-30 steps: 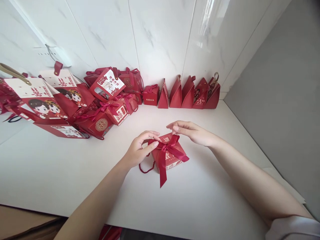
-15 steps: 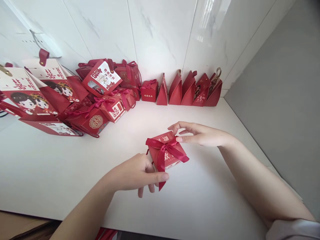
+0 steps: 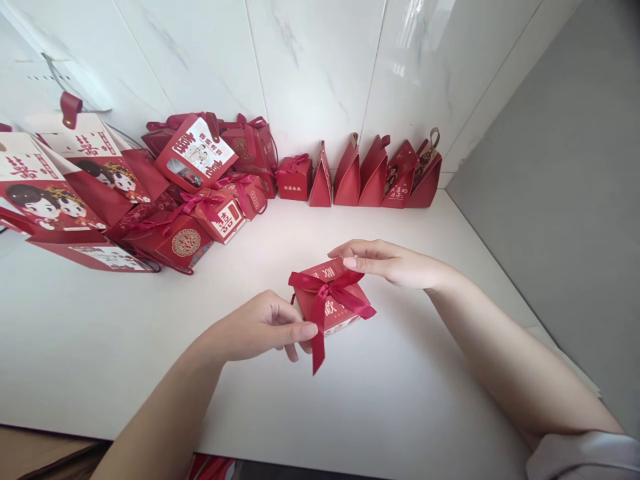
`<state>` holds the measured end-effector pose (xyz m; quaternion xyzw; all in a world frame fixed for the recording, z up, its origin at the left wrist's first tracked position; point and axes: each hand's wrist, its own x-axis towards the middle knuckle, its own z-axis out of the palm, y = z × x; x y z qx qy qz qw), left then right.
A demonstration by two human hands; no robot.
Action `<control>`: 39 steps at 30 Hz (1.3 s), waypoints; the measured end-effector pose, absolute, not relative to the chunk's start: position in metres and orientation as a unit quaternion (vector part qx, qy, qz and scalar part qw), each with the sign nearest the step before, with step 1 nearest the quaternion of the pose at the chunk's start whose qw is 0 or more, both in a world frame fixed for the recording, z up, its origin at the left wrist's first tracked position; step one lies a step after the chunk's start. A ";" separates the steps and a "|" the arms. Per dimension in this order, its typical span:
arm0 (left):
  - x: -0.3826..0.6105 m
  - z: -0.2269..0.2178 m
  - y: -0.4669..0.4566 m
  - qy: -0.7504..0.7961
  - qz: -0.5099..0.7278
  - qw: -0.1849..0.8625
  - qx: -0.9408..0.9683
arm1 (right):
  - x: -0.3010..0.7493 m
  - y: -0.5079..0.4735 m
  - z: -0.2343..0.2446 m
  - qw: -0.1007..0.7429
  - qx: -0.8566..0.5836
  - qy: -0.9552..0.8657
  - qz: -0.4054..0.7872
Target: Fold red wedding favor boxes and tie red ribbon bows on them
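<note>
A small red gift box (image 3: 334, 313) with gold characters and a red ribbon bow (image 3: 327, 297) sits on the white counter (image 3: 125, 340) in front of me. My left hand (image 3: 260, 328) is at its near left side, thumb and fingers pinched on the hanging ribbon tail (image 3: 317, 347). My right hand (image 3: 387, 262) reaches from the right, fingers together and pressed on the box's far top edge beside the bow.
A pile of red gift boxes and bags (image 3: 195, 180) with cartoon couples lies at the back left. A row of small red triangular boxes (image 3: 380, 177) stands against the marble wall. A grey wall (image 3: 550, 200) bounds the right side.
My left hand left the bow's left loop, dropped to the near side and took the ribbon tail. The right hand stayed at the box's far edge. The view shifted slightly.
</note>
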<state>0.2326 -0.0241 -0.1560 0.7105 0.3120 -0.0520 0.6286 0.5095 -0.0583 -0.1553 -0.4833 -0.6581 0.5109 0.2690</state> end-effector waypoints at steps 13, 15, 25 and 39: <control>0.232 -0.159 -0.020 0.316 0.070 0.668 0.670 | 0.512 -0.060 -0.155 0.296 -0.449 -0.704 0.465; 0.231 -0.158 -0.017 0.316 0.070 0.671 0.667 | 0.512 -0.060 -0.155 0.284 -0.444 -0.712 0.465; 0.244 -0.166 -0.039 0.428 0.093 0.535 0.722 | 0.511 -0.057 -0.159 0.268 -0.444 -0.700 0.490; 0.249 -0.164 -0.061 0.420 0.152 0.496 0.744 | 0.509 -0.056 -0.157 0.272 -0.442 -0.698 0.494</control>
